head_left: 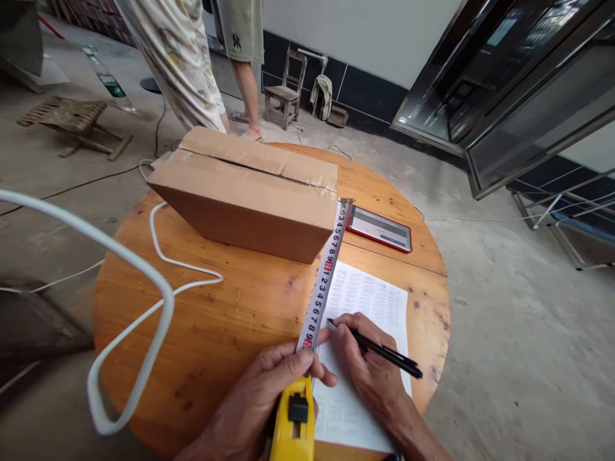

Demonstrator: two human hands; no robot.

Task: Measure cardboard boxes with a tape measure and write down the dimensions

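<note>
A white cable (166, 314) loops over the wooden table (250, 314) and could snag if tugged; the cardboard box (245, 214) could shift if bumped; our left hand (264, 387), closed, holds the tape measure (293, 429), its blade (321, 285) beside the box's right end and apt to recoil if we loosen; our right hand (372, 374), closed round a black pen (391, 356), could smudge the paper sheet (369, 298) by rubbing.

Soft, diffuse light is falling from above, brightening the top of the cardboard box (250, 157) while its near side is sinking into shade. The worktop (230, 333) is appearing evenly lit. Beyond its left edge, the floor (57, 237) is darkening and blurring. Past its far right edge, reflections are glinting in the glass door (500, 38), whose frame is slanting with wide-angle distortion. Writing on the paper (369, 294) is looking too soft to read.
</note>
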